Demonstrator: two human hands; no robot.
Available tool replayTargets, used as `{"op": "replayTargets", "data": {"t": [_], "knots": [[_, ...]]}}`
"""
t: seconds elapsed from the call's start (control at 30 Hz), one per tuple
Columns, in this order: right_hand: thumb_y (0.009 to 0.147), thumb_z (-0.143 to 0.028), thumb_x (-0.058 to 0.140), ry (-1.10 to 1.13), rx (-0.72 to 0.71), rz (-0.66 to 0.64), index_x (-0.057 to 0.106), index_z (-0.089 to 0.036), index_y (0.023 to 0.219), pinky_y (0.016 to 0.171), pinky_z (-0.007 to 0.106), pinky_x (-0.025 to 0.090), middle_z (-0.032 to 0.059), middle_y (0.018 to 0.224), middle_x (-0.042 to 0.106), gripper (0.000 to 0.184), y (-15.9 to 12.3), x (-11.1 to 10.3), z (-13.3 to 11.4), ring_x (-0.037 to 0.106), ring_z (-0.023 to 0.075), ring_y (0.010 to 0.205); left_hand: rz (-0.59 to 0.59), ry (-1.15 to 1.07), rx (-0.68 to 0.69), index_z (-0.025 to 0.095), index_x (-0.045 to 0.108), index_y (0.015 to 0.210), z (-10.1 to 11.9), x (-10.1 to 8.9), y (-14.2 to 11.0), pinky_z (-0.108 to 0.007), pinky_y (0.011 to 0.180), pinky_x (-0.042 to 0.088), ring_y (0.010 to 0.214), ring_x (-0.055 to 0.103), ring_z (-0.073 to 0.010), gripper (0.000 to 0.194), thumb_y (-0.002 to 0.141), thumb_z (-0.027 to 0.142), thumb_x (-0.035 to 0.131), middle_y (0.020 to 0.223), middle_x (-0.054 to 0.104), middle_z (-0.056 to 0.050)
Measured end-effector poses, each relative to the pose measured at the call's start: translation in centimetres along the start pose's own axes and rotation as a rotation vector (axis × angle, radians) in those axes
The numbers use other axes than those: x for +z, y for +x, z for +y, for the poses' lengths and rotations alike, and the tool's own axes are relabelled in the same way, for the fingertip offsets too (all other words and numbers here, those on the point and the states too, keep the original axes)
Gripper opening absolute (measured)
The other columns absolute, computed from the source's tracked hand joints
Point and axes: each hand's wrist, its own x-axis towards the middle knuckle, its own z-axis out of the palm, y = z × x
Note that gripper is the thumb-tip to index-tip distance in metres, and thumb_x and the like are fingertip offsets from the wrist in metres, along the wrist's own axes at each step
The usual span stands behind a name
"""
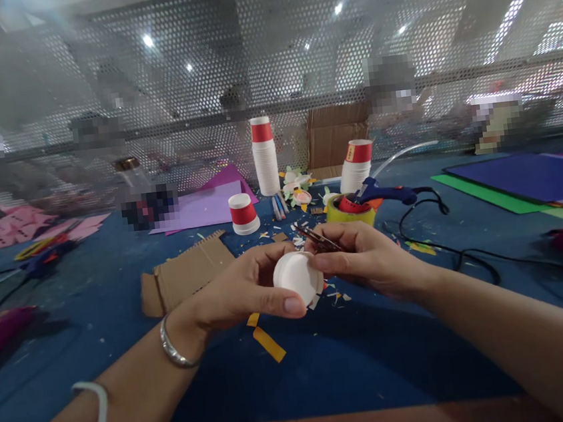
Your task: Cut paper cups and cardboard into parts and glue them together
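Along the far edge of the desk (339,373), a screen (186,66) full of small holes. Toward the far left corner, pink paper (22,228); farther in from it, overlapping purple sheets (205,207). Midway between near and far edges, left of centre, a flat piece of brown cardboard (190,271). Closer to the near edge, a yellow strip (269,344). Right of centre, a blue glue gun (385,191) resting at a yellow tape roll (363,217). Toward the right edge, a pile of blue, green and lilac sheets (519,179).

white round paper piece (296,280) | held, face tilted up | dark slim tool (321,239) | slanted, beside
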Motion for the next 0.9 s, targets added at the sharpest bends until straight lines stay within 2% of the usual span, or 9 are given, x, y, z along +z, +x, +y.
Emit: {"op": "replayTargets", "data": {"t": [0.17,0.3,0.43,0.53,0.6,0.7,0.77,0.9], "knots": [[0.077,-0.041,0.079,-0.047,-0.010,-0.010,0.062,-0.017,0.087,0.061,0.023,0.044,-0.0012,0.077,0.059,0.031,-0.1,0.2,-0.3,0.054,0.0100,0.067,-0.010,0.041,-0.004,0.018,0.061,0.084,0.0,-0.2,0.0,-0.023,0.062,0.043,0.065,0.051,-0.0102,0.037,0.060,0.026,0.088,0.076,0.060,0.002],[0.078,-0.046,0.077,-0.137,-0.031,0.002,0.063,-0.018,0.090,0.067,0.026,0.047,0.0011,0.083,0.061,0.034,-0.2,0.4,-0.5,0.056,0.0123,0.073,0.030,0.196,0.032,0.018,0.060,0.084,-0.2,-0.1,-0.1,-0.023,0.060,0.041,0.066,0.049,-0.0098,0.037,0.060,0.021,0.088,0.078,0.056,0.004],[0.079,-0.047,0.075,-0.215,-0.107,0.064,0.062,-0.020,0.093,0.073,0.028,0.048,0.0028,0.090,0.064,0.033,0.0,0.3,-0.5,0.058,0.0144,0.079,0.164,0.432,0.181,0.018,0.057,0.072,-0.3,-0.2,0.0,-0.027,0.070,0.045,0.079,0.053,-0.0139,0.034,0.061,0.023,0.088,0.089,0.057,0.000],[0.084,-0.050,0.070,-0.309,-0.177,0.141,0.061,-0.019,0.091,0.064,0.025,0.044,0.0015,0.084,0.061,0.033,0.0,0.1,-0.4,0.054,0.0124,0.072,0.290,0.647,0.314,0.018,0.059,0.073,-0.3,-0.6,0.3,-0.030,0.077,0.047,0.089,0.055,-0.0172,0.030,0.067,0.028,0.086,0.099,0.057,-0.004],[0.089,-0.054,0.061,-0.361,-0.193,0.166,0.060,-0.019,0.089,0.057,0.025,0.038,-0.0007,0.076,0.054,0.035,0.1,-0.1,-0.3,0.047,0.0107,0.064,0.391,0.793,0.383,0.018,0.059,0.072,-0.4,-1.0,0.5,-0.030,0.075,0.047,0.089,0.054,-0.0176,0.030,0.070,0.033,0.085,0.101,0.056,-0.005],[0.094,-0.055,0.054,-0.435,-0.178,0.141,0.059,-0.019,0.085,0.053,0.024,0.032,-0.0030,0.070,0.046,0.037,0.0,-0.1,-0.2,0.039,0.0096,0.060,0.526,0.971,0.478,0.018,0.058,0.072,-0.6,-1.5,0.7,-0.030,0.073,0.046,0.090,0.054,-0.0185,0.030,0.073,0.035,0.082,0.102,0.056,-0.005],[0.093,-0.055,0.055,-0.494,-0.137,0.105,0.059,-0.018,0.084,0.054,0.025,0.032,-0.0026,0.070,0.046,0.038,0.0,0.0,-0.1,0.040,0.0103,0.061,0.580,1.025,0.524,0.018,0.059,0.074,-0.8,-1.7,0.7,-0.029,0.072,0.046,0.089,0.054,-0.0178,0.027,0.075,0.033,0.081,0.103,0.057,-0.005],[0.092,-0.057,0.055,-0.510,-0.066,0.042,0.061,-0.018,0.088,0.054,0.026,0.032,-0.0012,0.072,0.051,0.040,-0.1,0.0,0.2,0.044,0.0117,0.063,0.581,1.088,0.555,0.019,0.060,0.077,-0.9,-1.7,0.6,-0.027,0.071,0.046,0.089,0.054,-0.0168,0.022,0.076,0.026,0.080,0.105,0.056,-0.005]]}}
